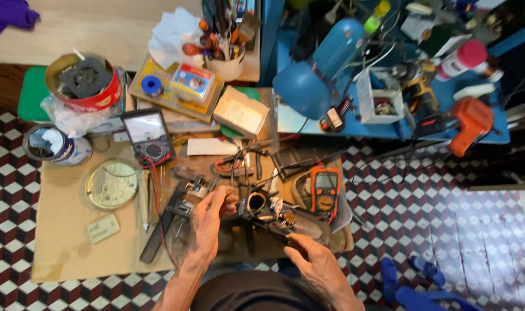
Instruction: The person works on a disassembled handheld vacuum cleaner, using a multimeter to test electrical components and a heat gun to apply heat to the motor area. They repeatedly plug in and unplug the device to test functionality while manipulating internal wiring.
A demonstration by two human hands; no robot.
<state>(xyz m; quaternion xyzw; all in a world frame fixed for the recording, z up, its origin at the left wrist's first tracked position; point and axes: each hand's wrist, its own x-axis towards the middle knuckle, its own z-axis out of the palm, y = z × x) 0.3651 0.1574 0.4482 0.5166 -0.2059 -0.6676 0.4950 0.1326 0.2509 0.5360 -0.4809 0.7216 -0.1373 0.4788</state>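
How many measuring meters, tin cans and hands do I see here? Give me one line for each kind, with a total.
Meters: 2, black analog multimeter and orange digital multimeter
Tin cans: 2, red can and silver can
Hands: 2, left hand and right hand
Total: 6

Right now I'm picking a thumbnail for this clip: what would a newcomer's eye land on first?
Probably the big blue lamp at the top centre, leaning over the cluttered workbench. Next, the two hands, left hand and right hand, gripping a dark gadget at the bottom centre. The orange meter sits just right of it.
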